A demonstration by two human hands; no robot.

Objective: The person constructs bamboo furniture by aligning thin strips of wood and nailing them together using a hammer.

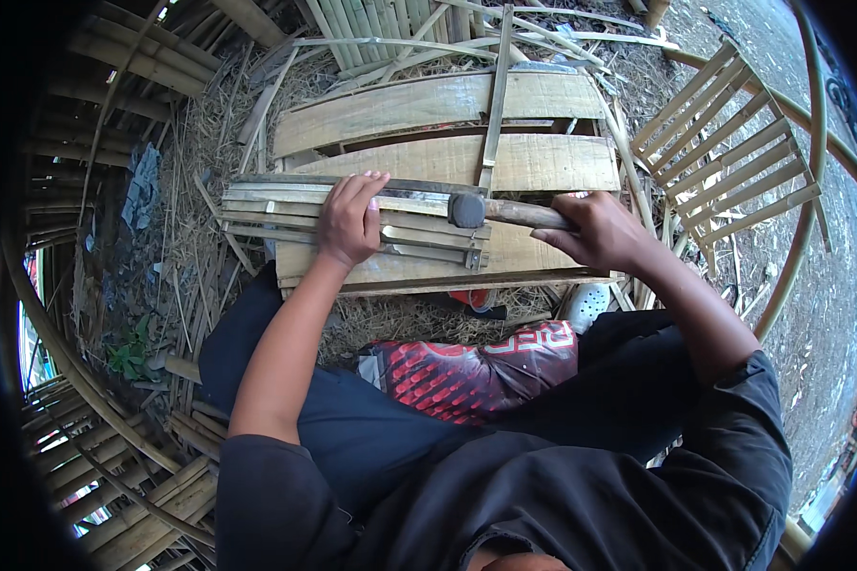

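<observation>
Had straw-strewn ground (352, 324) all round here, with heavy bamboo poles (133, 52) crowding the upper left! Came next to the tabletop (552, 162), built of broad pale planks with open slots between. Showed wide plank faces on either side of a long bamboo strip (497, 105), lying crosswise over the far edge and right in the way ahead. Met a slatted bamboo frame (733, 143) out right, tilted, just beyond the planks. Spotted bamboo slats (414, 205) next, lined up side by side on the near left part, overhanging the left edge. Caught red-and-black printed cloth (467, 376) below the near edge, bearing bold pale lettering. Then reached the hammer (505, 212), poised head-first above the right end of the slats, touching or not impossible to judge! Clenched its handle in the right hand (595, 228). Pressed the left hand (349, 219) across the slats, with bent fingers; could not tell any grip beneath. Glimpsed a white holed shoe (588, 303), too, near the right corner.
</observation>
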